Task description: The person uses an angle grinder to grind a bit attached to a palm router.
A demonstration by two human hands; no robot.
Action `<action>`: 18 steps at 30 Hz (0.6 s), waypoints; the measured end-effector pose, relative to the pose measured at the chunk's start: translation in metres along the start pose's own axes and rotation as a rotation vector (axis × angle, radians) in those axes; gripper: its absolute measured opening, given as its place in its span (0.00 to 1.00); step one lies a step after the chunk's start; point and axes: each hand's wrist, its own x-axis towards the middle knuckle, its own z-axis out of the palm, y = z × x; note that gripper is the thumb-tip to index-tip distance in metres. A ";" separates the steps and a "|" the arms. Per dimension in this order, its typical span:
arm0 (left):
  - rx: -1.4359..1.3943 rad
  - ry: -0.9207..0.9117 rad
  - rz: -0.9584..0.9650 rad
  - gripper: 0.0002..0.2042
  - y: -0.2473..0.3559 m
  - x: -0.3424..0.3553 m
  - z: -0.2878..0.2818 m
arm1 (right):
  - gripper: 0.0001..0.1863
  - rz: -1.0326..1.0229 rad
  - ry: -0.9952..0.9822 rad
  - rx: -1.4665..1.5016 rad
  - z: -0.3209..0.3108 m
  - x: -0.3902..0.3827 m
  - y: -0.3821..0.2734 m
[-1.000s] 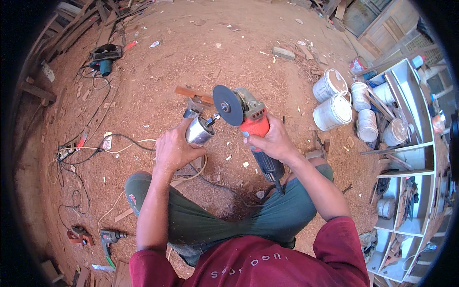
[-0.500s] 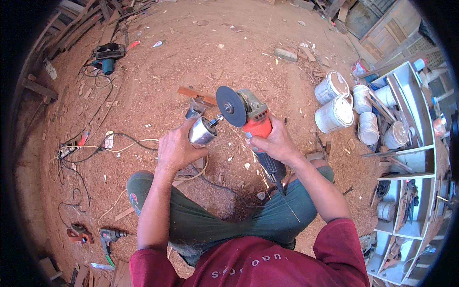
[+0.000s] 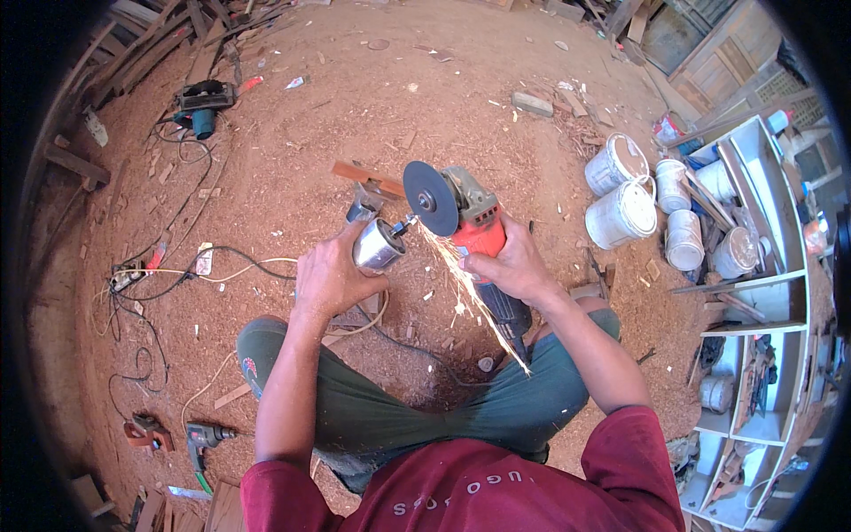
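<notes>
My left hand [image 3: 330, 277] is closed round a silver metal cylinder [image 3: 376, 252] with a dark collar and thin shaft sticking out of one end; its exact kind I cannot make out. Wrapped round the red and dark body of an angle grinder [image 3: 480, 236], my right hand [image 3: 517, 268] holds the tool up between my knees. The grinder's thin dark disc [image 3: 433, 200] stands nearly upright and meets the tip of the shaft. From that contact a stream of sparks [image 3: 467, 288] shoots down toward my right leg. Fingertips of both hands are partly hidden.
A wooden strip [image 3: 352, 171] lies beyond the cylinder. On the left are a circular saw [image 3: 202, 108], trailing cables [image 3: 226, 279] and a drill [image 3: 203, 443]. White buckets [image 3: 620, 213] and a white shelf unit [image 3: 758, 328] stand at right. Wood shavings cover the floor.
The spark stream has grown much brighter and thicker and now reaches my right leg. Both hands keep nearly the same place and hold the same things.
</notes>
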 end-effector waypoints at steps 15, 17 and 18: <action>-0.033 0.019 0.000 0.35 -0.001 0.000 0.001 | 0.30 0.063 -0.002 0.040 0.001 -0.001 -0.005; -0.038 0.026 0.007 0.36 -0.001 0.000 0.001 | 0.30 0.042 0.011 0.049 0.002 0.000 -0.003; -0.023 0.016 0.009 0.37 -0.001 0.000 0.001 | 0.30 0.014 0.018 0.048 0.002 0.001 0.001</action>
